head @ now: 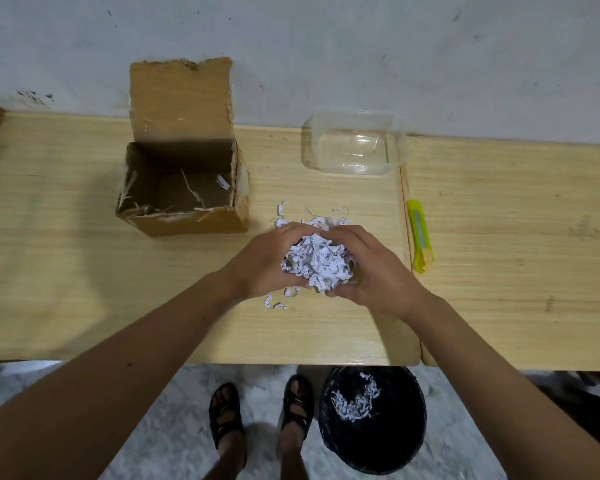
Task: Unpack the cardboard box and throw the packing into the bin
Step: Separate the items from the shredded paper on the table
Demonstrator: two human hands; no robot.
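One bench [84, 289]. One cardboard box [182, 199], flap up, a few strips inside. One black bin [373, 455] on the floor, holding some shreds. One clear plastic tray [352, 147]. One yellow utility knife [420, 235]. Left hand [264, 263] and right hand [374, 271] cup one shredded-paper clump [317, 261] between them; loose strips lie around.

Your cupping left hand [262, 261] and right hand [374, 268] are hiding the shredded paper's [314, 259] underside; the table [84, 289] is covering the bin's [409, 441] far rim.
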